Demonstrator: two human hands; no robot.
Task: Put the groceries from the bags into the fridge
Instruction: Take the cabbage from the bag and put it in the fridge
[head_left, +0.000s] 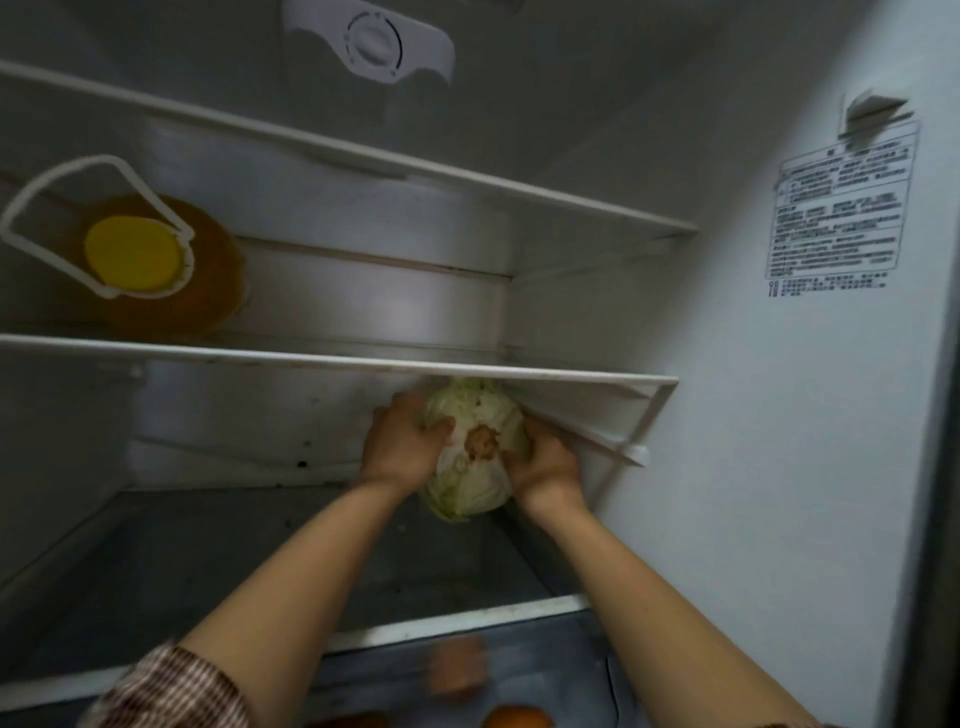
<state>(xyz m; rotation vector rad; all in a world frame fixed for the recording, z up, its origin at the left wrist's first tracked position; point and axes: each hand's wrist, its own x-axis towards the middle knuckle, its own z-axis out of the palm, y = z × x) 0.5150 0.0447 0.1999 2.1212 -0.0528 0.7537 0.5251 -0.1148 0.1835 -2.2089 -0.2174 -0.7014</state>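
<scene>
Dim grey light fills a white-walled interior. The back wall (332, 415) is scuffed and speckled with dark spots. Up top sits a round dial (373, 41) on a white plate. On the right wall (753, 467), a printed label (841, 218), its text too small to read, with a small recess (872, 117) just above it.

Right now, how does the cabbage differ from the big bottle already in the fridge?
The cabbage is pale green and leafy; the bottle is amber with a yellow cap and a white handle. The cabbage is held between the left hand and right hand, stem end toward the camera; the bottle stands alone. The cabbage is low at the right, the bottle one shelf up at the left. Both are inside the fridge.
</scene>
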